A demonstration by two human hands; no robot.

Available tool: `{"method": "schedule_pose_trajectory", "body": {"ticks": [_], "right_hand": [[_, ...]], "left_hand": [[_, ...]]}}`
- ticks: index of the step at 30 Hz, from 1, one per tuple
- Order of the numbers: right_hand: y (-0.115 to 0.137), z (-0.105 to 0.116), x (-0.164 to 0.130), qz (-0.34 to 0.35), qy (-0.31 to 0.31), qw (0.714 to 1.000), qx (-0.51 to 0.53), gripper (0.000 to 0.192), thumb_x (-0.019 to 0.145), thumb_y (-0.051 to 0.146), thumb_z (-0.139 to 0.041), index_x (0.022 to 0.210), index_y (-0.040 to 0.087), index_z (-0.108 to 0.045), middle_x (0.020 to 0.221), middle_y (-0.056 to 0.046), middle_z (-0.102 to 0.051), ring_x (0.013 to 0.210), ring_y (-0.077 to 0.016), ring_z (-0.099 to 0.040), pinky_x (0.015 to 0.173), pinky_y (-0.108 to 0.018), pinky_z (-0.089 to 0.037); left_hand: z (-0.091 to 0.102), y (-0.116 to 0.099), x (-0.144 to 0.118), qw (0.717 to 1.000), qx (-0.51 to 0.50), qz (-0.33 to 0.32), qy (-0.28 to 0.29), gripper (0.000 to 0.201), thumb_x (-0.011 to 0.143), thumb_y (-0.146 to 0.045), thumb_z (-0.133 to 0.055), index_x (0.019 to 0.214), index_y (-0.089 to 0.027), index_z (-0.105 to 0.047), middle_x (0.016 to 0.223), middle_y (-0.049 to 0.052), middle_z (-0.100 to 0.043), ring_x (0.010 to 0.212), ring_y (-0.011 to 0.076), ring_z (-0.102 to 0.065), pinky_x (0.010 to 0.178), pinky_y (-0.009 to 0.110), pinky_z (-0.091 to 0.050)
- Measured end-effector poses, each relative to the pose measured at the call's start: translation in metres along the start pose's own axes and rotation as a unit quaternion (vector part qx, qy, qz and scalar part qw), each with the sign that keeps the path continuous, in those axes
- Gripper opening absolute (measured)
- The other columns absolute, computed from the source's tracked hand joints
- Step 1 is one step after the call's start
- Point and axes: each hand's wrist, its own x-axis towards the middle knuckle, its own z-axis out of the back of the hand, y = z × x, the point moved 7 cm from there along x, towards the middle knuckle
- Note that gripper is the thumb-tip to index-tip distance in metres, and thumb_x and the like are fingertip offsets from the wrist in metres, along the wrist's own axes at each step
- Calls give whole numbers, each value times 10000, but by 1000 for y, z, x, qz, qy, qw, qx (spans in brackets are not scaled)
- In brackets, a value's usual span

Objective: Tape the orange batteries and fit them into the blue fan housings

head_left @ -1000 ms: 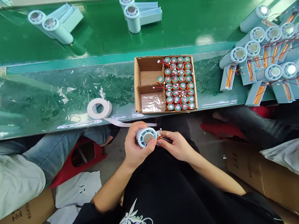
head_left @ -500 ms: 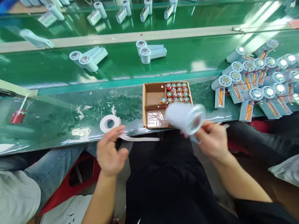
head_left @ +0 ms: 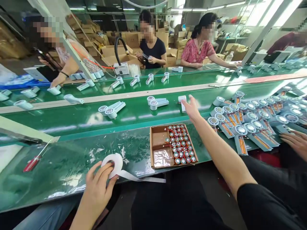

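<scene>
My left hand [head_left: 99,182] grips a roll of white tape [head_left: 118,163] at the bench edge, fingertips at its hole and thumb below. A loose strip of tape [head_left: 153,180] trails from the roll to the right. My right hand [head_left: 192,108] reaches over the green belt, its fingers apart. Its fingertips are at a pale housing [head_left: 182,103] lying on the belt; whether they touch it is unclear. Between my arms sits a cardboard box [head_left: 152,156] with several batteries [head_left: 179,143] wired in red along its right side.
Pale handheld housings [head_left: 111,112] lie on the belt [head_left: 134,111]. Many more, with orange parts inside, crowd the right [head_left: 249,127], beside a neighbour's hand [head_left: 294,140]. A red screwdriver [head_left: 32,163] lies at left. Several people sit across the line.
The view has tilted up. My right hand has carried the housing from above the box forward to the belt. My left hand has closed on the tape roll.
</scene>
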Motion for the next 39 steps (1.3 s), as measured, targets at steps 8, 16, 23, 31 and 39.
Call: {"method": "schedule_pose_trajectory", "body": {"ticks": [8,16,23,31,39], "right_hand": [[147,-34,-252,54,567,786,241,255,1024,390,-661,860,196,-676,678,30,-670,545,-113,-579,531,-224,-404],[122,-17,-177,209,463,861,-30,209,991,445,-721,999,238,-742,849,-18,-731,761,-197,-678,637,-264,-438],[92,-56,-130,280,405,831,-258,101,885,248,-833,906,169,-775,859,-152,-735,1029,-347,-655,874,-415,-528],[100,13,-141,87,312,916,237,230,990,330,-712,1208,259,-734,1195,-61,-746,1090,-263,-714,975,-425,-583],[99,50,-200,-68,335,879,331,422,911,179,-727,1254,252,-493,1302,-106,-686,1130,-242,-718,1005,-421,-607]], "left_hand": [[4,-98,46,995,-95,-9,-27,256,858,-54,-587,1023,-229,-676,1182,71,-723,1583,370,-232,1225,663,-353],[4,-75,18,967,-163,184,-61,277,930,-216,-646,1202,-255,-680,1317,80,-689,1506,376,-408,1160,612,-477],[-7,-94,-1,970,-171,169,-32,316,933,-191,-640,1238,-268,-668,1319,79,-690,1467,362,-465,1127,592,-527],[0,-123,24,989,-142,33,-31,408,901,-23,-569,1235,-244,-651,1239,59,-721,1481,331,-441,1179,626,-473],[-16,-150,35,984,-152,-88,31,466,861,21,-608,1221,-253,-718,1165,60,-751,1586,408,-211,1086,617,-576]]}}
